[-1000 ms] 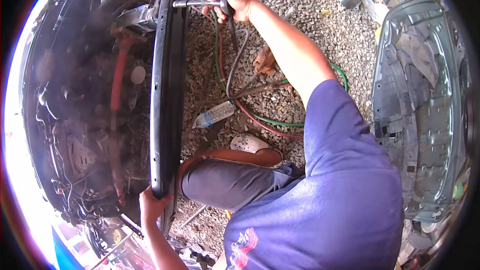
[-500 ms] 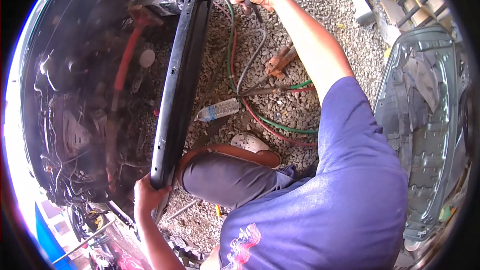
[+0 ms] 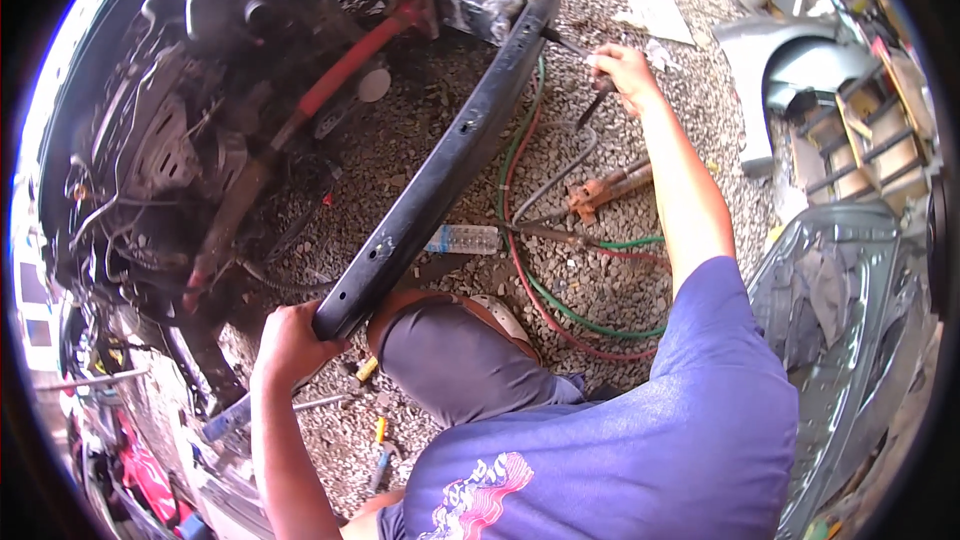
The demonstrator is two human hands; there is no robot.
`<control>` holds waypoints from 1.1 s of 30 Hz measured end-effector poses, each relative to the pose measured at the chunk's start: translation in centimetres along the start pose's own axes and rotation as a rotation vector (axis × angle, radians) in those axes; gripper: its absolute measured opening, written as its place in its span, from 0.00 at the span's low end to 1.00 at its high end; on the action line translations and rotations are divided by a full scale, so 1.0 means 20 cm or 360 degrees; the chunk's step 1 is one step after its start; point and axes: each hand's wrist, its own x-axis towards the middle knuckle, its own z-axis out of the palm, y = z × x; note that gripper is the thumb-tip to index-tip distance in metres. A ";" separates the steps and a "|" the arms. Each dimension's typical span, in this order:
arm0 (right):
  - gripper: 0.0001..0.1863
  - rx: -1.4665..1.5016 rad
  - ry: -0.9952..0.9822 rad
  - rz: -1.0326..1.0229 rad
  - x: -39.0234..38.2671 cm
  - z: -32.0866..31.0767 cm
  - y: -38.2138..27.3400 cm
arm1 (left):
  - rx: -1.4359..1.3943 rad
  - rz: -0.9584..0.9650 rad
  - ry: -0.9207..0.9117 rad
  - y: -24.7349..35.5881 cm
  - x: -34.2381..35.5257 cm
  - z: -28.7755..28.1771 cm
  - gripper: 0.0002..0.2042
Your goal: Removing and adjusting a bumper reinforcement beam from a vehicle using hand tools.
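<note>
While crouched on gravel (image 3: 600,290), left hand (image 3: 290,340) wrapped around the near end of a long black metal beam (image 3: 440,170), fingers (image 3: 318,330) curled tight over its lower edge. Beam running diagonally up and to the right, far end reaching the stripped front of a car (image 3: 180,170) near a grey bracket. Right hand (image 3: 620,70) stretched out beside the far end of the beam, closed on a thin dark cutting torch (image 3: 592,105); tip seemingly pointed toward the beam, though too small to tell whether touching. Red and green hoses (image 3: 545,310) looping over the gravel beneath the right forearm, curving back toward the torch. Clear plastic bottle (image 3: 462,238) lying on its side just right of the beam, near its middle. Rusty orange tool (image 3: 600,190) resting on the stones beside the hoses. Bent knee in grey trousers (image 3: 450,350) tucked under the near end of the beam, close to the left hand. Red strut (image 3: 345,65) slanting through the exposed engine bay, left of the beam. Grey car door panel (image 3: 850,290) lying at the right, well apart from both hands; pale fender (image 3: 770,60) further up. Small yellow-handled tools (image 3: 380,430) scattered on the gravel below the knee.
</note>
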 end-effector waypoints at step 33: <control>0.10 -0.0723 0.0087 0.0034 -0.02 0.25 -0.13 | -0.0196 0.0244 0.0059 -0.31 0.00 0.04 0.22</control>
